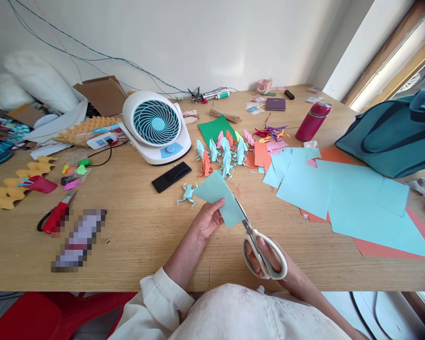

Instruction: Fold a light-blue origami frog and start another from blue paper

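Note:
My left hand (208,220) pinches a light blue piece of paper (219,196), thumb on top, above the front of the table. In my right hand (264,257) is a pair of scissors (265,273) with white handles, fingers through the loops. The blades lie along the paper's right edge; whether they are cutting into it I cannot tell. Left of the paper sits a light blue folded paper frog (187,194). Behind it stand several folded paper figures (226,158) in blue, orange and pink.
A white fan (156,125) and a black phone (172,176) are left of centre. Blue paper sheets (368,203) overlap orange ones at right, near a magenta bottle (313,122) and a teal bag (393,134). Red-handled scissors (58,215) lie at left.

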Tool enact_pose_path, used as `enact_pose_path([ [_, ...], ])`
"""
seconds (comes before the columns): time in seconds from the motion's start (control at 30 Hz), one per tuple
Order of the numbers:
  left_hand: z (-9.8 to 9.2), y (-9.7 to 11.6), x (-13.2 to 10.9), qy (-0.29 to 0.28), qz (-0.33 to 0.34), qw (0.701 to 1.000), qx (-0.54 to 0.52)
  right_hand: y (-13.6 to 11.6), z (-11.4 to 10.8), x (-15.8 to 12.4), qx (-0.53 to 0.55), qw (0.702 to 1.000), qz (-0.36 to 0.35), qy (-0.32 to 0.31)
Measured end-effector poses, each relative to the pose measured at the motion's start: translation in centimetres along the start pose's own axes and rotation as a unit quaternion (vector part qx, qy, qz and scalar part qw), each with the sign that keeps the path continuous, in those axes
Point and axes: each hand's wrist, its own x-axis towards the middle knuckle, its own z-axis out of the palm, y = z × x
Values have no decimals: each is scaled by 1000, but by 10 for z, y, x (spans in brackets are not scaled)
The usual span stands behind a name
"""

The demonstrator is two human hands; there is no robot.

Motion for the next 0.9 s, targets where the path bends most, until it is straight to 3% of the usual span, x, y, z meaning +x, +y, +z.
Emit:
enact_pose_path([
  [0.9,-2,-1,-2,4,-8,1000,27,8,0,13,44,999,-15,4],
])
